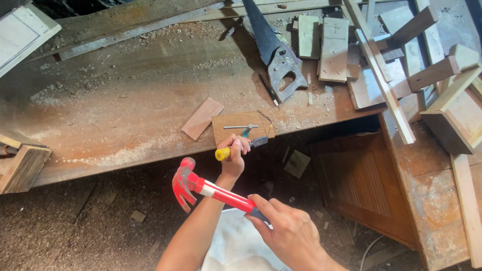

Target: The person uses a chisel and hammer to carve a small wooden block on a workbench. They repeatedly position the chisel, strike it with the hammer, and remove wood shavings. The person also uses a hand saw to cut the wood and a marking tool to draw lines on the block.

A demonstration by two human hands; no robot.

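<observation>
1. Red claw hammer (188, 184), white band on the handle, dark grip end; right hand (288, 232) has its fingers wrapped tight on that grip, nearest the camera. Head points left with the claw down, held over the floor and below the bench edge.
2. Left hand (235, 153) just beyond it, fingers clamped round a yellow-handled chisel (240, 147); yellow butt sticks out left, metal blade out right, lying at the near edge of a small wood block (242, 126).
3. Block sits at the front edge of the workbench (120, 100). A long nail (240, 127) lies flat on top of it; can't tell if it's driven in.
4. Thin reddish wood offcut (202, 118) just left of the block, tilted, apart from it.
5. Bench top is worn brown board, sawdust (125, 150) in streaks along the front and piled further back.
6. Floor below: dirt, chips, a dark panelled wooden door piece (361, 185) lying under the bench at right.
7. Left edge: chunky wood block (22, 168) overhanging the bench.
8. Further back: handsaw (273, 47), dark blade running away, grey handle toward the camera; a pencil (269, 90) just beside the handle.
9. Far right: heap of cut wood pieces and slats (396, 65), stacked loosely, some crossing. No containers clearly visible; an open wooden frame piece (454, 113) at right, contents not visible.
10. Far left corner: white panel (22, 35).
</observation>
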